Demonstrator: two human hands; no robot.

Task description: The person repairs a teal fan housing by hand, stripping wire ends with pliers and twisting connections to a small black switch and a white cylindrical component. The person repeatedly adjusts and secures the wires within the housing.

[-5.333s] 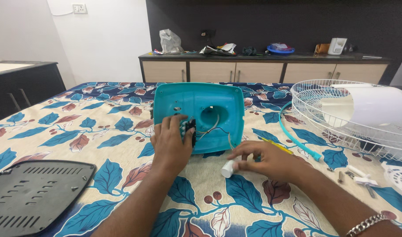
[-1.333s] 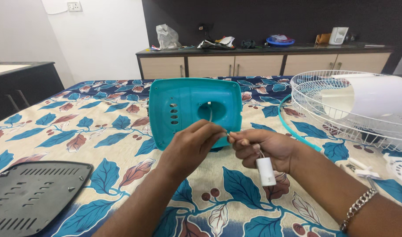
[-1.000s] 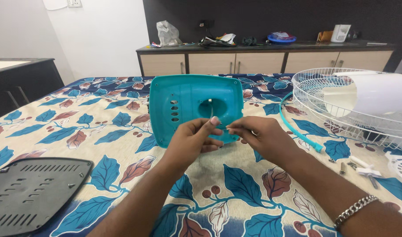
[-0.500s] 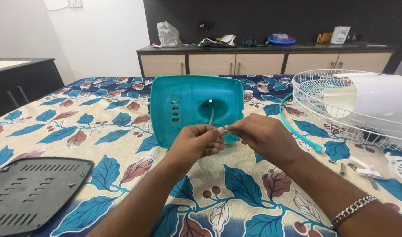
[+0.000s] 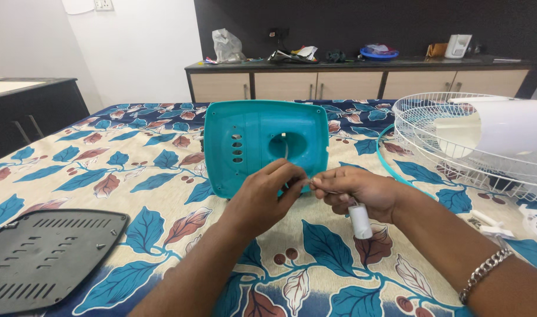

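A teal plastic fan housing [image 5: 254, 147] lies on the leaf-patterned bedsheet [image 5: 104, 176], with a round hole and a thin wire coming out of it. My left hand [image 5: 265, 196] pinches that thin wire [image 5: 286, 154] just in front of the housing. My right hand [image 5: 353, 191] pinches the wire's other part, fingertips almost touching the left ones. A small white cylinder [image 5: 360, 221], likely a capacitor, hangs below my right hand on the wire. A bracelet is on my right wrist.
A dark grey vented plate [image 5: 42, 255] lies at the front left. A white wire fan guard [image 5: 456, 141] with a white blade sits at the right, beside a teal ring. A cabinet [image 5: 350, 82] with clutter stands behind, a dark counter at the far left.
Earlier my left hand rested on the housing and my right lay on the sheet by the cylinder. Both hands now meet in front of the housing, pinching the wire, with the cylinder dangling.
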